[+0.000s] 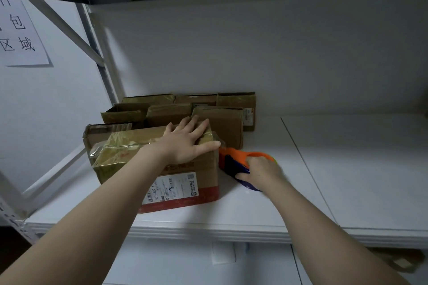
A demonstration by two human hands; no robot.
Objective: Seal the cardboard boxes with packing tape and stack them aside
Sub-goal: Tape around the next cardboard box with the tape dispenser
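A cardboard box (129, 152) with clear tape over its top and a shipping label on its front sits on the white shelf (278, 203). My left hand (185, 141) presses flat on the box's top right corner, fingers spread and straight. Just right of the box, my right hand (261, 171) grips an orange and blue tape dispenser (236, 159), whose nose touches the box's right side. A strip of clear tape runs from the dispenser up over that corner.
Several taped cardboard boxes (217, 120) stand packed together behind the front box against the white back wall. A paper sign (18, 30) hangs on the left wall. Metal shelf posts (97, 53) rise at the left, another shelf overhead.
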